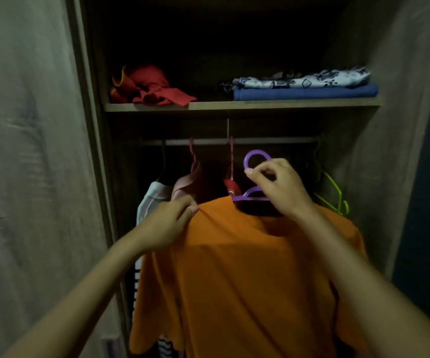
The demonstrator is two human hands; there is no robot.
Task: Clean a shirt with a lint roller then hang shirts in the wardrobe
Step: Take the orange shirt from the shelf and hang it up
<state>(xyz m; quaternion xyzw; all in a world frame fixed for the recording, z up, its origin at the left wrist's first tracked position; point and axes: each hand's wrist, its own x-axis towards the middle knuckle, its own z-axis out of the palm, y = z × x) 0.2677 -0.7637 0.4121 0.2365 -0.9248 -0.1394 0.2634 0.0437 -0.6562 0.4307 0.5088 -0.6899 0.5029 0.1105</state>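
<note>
Nearest: orange shirt point(247, 280), draped on a purple hanger point(254, 196) and held up in front of the open wardrobe point(400, 125).
Left hand point(168, 223): pinching the shirt's left shoulder fabric, fingers curled on the cloth.
Right hand point(279, 188): curled round the hanger's neck just below its purple hook, thumb and forefinger raised.
Step in hand: hanging, judged from the hook sitting just below the rail point(273, 140) and not yet over it; no lint roller in view.
Next move calls for: lifting the hook above the rail, aiming for the gap between the red hanger point(231, 161) and the green hanger point(334, 192), then lowering and letting go of both grips.
Wardrobe, rail section: white, pink and red garments on hangers at left; green hanger bare at right.
Wardrobe, shelf point(234, 105): crumpled red cloth point(146, 86) at left; folded patterned cloth point(304, 77) stacked on folded blue cloth point(304, 93) at right.
</note>
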